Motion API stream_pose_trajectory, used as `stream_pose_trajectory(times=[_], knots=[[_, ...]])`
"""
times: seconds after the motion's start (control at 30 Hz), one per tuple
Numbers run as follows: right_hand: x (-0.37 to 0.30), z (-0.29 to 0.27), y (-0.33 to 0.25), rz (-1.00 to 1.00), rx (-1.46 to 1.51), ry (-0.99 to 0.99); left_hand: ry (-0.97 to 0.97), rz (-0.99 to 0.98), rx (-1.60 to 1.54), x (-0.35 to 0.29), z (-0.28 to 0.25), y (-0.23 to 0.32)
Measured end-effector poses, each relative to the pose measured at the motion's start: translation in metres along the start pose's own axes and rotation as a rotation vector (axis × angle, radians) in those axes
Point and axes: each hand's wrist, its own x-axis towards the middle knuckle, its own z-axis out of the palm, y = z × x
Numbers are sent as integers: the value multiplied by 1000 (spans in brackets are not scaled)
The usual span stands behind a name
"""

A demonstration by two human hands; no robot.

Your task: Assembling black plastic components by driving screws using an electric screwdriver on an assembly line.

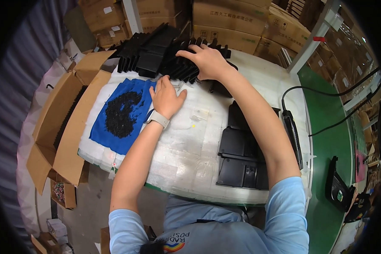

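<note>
A dense row of black plastic parts (pixel 152 53) stands and leans at the far side of the padded table. My right hand (pixel 209 62) reaches over this row from the right, its fingers apart on top of the parts. Lower and further left, my left hand (pixel 167 99) rests with spread fingers, their tips at the near edge of the row. A watch sits on the left wrist. Left of that hand lies a blue cloth (pixel 101 131) with a heap of small black bits (pixel 122 116). Several flat black plastic panels (pixel 237 171) lie near my right forearm.
A black handheld tool (pixel 292 135) with a cable lies along the table's right edge. At the left stands an open cardboard box (pixel 67 148) with black parts inside. Stacked cartons (pixel 228 21) line the back. A metal post (pixel 315 34) rises at the far right.
</note>
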Motion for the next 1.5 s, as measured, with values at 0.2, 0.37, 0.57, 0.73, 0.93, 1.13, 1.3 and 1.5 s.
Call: stream_pose_trajectory(times=[0.2, 0.37, 0.57, 0.73, 0.93, 1.13, 1.3, 1.5], knots=[[-6, 5, 5, -30, -28, 58, -74, 139, -97, -4, -17, -1], [-12, -2, 4, -12, -26, -34, -186, 242, -186, -26, -44, 11], [-95, -48, 6, 93, 297, 111, 121, 332, 126, -38, -111, -3], [-209, -101, 5, 472, 66, 136, -164, -63, 479, -39, -148, -78], [-302, -93, 25, 1001, -209, -227, -67, 0, 354, -32, -134, -70], [-312, -72, 35, 1078, -127, -139, 4, 12, 332, -30, -131, -58], [-311, -99, 56, 1161, 406, 180, -182, -44, -477, -37, -119, -26], [-226, -159, 2, 548, 1855, 921, -689, -142, -1227, -66, -91, 84]])
